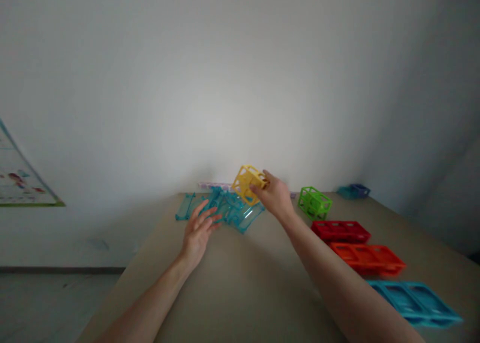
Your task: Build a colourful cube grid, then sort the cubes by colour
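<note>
My right hand (pixel 275 195) grips a yellow openwork plastic block (pixel 245 184) by its right side, lifted above the table. The block is box-shaped with cut-out faces. My left hand (pixel 198 233) has its fingers spread and holds nothing. Just beyond it lies a loose pile of translucent teal plastic pieces (pixel 243 215), some of them flat panels. Whether the left fingertips touch the pile, I cannot tell. A green openwork block (pixel 315 203) rests on the table to the right of my right hand.
Along the table's (pixel 225 293) right side sit a red block (pixel 340 231), an orange block (pixel 369 258) and a blue block (pixel 416 303). A dark blue piece (pixel 359 190) lies at the far right corner. The wall (pixel 225 83) stands behind; a poster (pixel 22 178) hangs left.
</note>
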`<control>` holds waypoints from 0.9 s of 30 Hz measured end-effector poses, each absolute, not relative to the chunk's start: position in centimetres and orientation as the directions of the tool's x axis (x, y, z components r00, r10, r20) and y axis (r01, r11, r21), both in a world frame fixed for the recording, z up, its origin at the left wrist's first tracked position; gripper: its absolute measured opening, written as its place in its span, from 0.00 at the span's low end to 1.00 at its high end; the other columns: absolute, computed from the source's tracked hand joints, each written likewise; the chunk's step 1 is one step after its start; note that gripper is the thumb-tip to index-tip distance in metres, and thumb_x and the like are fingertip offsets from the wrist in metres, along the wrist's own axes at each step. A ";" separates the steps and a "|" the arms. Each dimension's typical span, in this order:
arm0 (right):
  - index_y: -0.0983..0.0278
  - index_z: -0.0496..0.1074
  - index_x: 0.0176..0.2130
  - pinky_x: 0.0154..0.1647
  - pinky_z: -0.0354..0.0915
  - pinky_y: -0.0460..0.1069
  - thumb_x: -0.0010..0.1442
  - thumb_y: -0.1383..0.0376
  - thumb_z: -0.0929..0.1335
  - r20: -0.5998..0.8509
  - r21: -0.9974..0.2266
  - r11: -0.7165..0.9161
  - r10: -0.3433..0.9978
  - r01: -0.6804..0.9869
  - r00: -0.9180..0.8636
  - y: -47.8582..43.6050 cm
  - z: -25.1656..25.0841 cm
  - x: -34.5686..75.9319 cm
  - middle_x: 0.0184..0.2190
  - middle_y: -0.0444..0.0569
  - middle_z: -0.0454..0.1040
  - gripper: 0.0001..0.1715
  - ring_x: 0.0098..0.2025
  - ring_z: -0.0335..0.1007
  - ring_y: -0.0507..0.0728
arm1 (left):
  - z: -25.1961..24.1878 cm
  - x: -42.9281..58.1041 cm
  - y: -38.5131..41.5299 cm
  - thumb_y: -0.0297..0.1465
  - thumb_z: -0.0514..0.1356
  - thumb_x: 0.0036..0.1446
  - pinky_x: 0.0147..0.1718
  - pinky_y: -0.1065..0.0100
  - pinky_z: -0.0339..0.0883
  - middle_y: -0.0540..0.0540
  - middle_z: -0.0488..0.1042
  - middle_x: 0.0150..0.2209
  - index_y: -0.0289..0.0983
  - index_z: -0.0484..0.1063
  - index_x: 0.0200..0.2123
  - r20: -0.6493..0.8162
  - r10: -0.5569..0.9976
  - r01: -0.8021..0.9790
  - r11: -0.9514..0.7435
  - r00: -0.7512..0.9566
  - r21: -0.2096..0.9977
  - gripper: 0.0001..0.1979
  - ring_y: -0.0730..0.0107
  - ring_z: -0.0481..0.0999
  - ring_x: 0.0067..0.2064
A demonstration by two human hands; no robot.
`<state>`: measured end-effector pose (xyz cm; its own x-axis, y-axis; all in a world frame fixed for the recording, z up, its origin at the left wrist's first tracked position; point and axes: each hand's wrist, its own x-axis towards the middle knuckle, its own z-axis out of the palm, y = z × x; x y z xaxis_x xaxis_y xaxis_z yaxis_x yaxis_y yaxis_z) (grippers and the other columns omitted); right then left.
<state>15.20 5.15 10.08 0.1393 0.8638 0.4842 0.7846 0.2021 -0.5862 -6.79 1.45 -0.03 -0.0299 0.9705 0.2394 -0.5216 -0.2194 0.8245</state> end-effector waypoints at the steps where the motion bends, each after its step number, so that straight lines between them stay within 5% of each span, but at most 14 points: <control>1: 0.67 0.67 0.54 0.47 0.66 0.53 0.56 0.56 0.68 0.469 -0.511 0.069 0.858 0.857 0.211 5.6 10.7 16.7 0.45 0.58 0.77 0.29 0.47 0.74 0.63 | -0.2 -6.9 1.6 0.34 0.67 0.48 0.42 0.61 0.69 0.42 0.75 0.47 0.43 0.67 0.55 0.231 0.972 -0.513 -0.223 -0.048 0.829 0.29 0.61 0.77 0.44; 3: 0.70 0.68 0.51 0.47 0.66 0.53 0.57 0.59 0.66 0.377 -0.406 -0.187 0.857 0.895 0.350 6.3 11.2 19.3 0.45 0.62 0.76 0.25 0.49 0.73 0.66 | -0.5 -7.0 1.9 0.33 0.67 0.47 0.38 0.63 0.69 0.43 0.76 0.45 0.41 0.70 0.51 0.225 0.971 -0.505 -0.232 -0.077 0.831 0.26 0.63 0.77 0.40; 6: 0.80 0.65 0.51 0.45 0.68 0.55 0.57 0.64 0.66 0.294 -0.369 -0.338 0.841 0.866 0.454 6.9 10.2 21.8 0.44 0.72 0.74 0.27 0.48 0.74 0.69 | -0.9 -6.9 2.4 0.33 0.67 0.45 0.33 0.67 0.67 0.44 0.76 0.43 0.39 0.74 0.47 0.215 0.972 -0.503 -0.231 -0.091 0.833 0.22 0.66 0.76 0.36; 19: 0.81 0.62 0.54 0.46 0.67 0.60 0.62 0.65 0.63 0.209 -0.307 -0.404 0.855 0.862 0.475 7.5 7.1 21.7 0.46 0.74 0.70 0.25 0.51 0.70 0.72 | -1.2 -7.0 2.6 0.32 0.65 0.46 0.30 0.68 0.64 0.44 0.75 0.39 0.37 0.76 0.39 0.230 0.969 -0.475 -0.245 -0.092 0.845 0.15 0.69 0.74 0.33; 23: 0.77 0.61 0.57 0.51 0.60 0.66 0.63 0.69 0.60 0.355 -0.262 -0.307 0.851 0.915 0.387 6.8 8.1 19.7 0.54 0.76 0.62 0.25 0.57 0.61 0.75 | -0.9 -6.8 2.6 0.33 0.66 0.45 0.27 0.70 0.61 0.46 0.75 0.37 0.37 0.76 0.36 0.218 0.968 -0.455 -0.252 -0.127 0.854 0.12 0.72 0.72 0.29; 27: 0.63 0.66 0.57 0.52 0.60 0.53 0.60 0.72 0.61 0.374 -0.193 0.011 0.925 0.981 0.063 6.8 7.6 16.9 0.50 0.59 0.69 0.25 0.52 0.67 0.62 | -0.8 -6.9 2.7 0.34 0.67 0.42 0.23 0.72 0.58 0.49 0.75 0.31 0.37 0.75 0.32 0.156 0.968 -0.408 -0.226 -0.198 0.885 0.11 0.75 0.69 0.24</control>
